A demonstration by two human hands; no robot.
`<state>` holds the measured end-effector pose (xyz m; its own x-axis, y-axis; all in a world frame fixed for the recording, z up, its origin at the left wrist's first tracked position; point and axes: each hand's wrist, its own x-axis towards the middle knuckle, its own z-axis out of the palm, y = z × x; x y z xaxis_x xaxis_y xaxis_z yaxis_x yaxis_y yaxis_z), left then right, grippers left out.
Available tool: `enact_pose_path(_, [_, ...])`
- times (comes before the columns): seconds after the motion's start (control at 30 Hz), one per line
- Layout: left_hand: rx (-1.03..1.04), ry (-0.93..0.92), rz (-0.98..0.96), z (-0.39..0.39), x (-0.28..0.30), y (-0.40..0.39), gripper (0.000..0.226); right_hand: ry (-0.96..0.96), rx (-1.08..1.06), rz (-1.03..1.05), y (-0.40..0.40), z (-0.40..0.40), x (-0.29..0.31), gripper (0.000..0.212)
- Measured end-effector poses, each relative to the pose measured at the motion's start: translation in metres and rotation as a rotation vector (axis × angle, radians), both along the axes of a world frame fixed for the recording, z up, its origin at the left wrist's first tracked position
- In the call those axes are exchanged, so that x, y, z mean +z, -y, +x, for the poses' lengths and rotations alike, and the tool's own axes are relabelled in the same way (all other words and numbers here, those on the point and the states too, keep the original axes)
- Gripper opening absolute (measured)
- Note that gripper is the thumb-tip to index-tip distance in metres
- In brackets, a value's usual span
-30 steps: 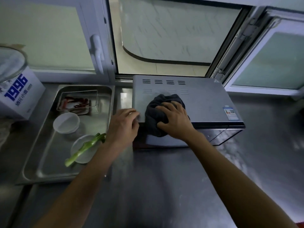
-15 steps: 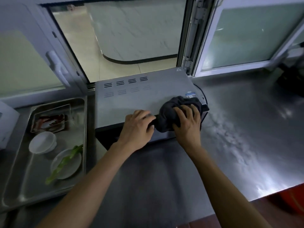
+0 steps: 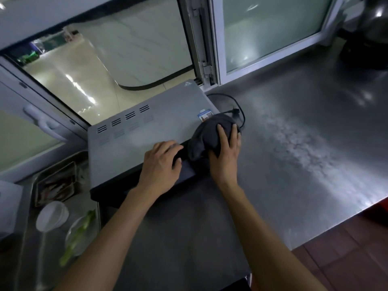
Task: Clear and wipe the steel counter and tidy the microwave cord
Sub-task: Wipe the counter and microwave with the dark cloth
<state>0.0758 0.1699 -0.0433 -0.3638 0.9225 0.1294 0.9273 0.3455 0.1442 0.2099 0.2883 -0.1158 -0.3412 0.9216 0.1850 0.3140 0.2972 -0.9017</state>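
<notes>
On the grey metal microwave top (image 3: 159, 120), a dark crumpled cloth (image 3: 206, 137) is pressed by the right hand (image 3: 225, 152); the left hand (image 3: 161, 164) rests flat, holding nothing. Beside it on the steel counter (image 3: 294, 143), the black cord (image 3: 235, 106) lies loose, untidied; wiping appears unfinished.
</notes>
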Motion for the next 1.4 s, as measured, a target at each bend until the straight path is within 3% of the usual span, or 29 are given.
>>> enact_pose_path(0.23, [-0.054,0.000,0.010,-0.010,-0.005,0.009,0.043,-0.114,0.060,-0.196,0.025,-0.013,-0.003,0.072])
enact_pose_path(0.63, [-0.053,0.007,0.059,-0.078,-0.003,0.101,0.042,-0.284,-0.172,-0.292,0.087,-0.071,-0.005,0.066])
enact_pose_path(1.13, [-0.185,0.189,0.087,-0.158,-0.001,0.196,0.035,-0.334,-0.206,-0.279,0.251,-0.170,-0.014,0.068])
enact_pose_path(1.4, [-0.244,0.130,0.012,-0.164,0.004,0.199,0.038,-0.229,-0.119,-0.315,0.304,-0.194,-0.049,0.070])
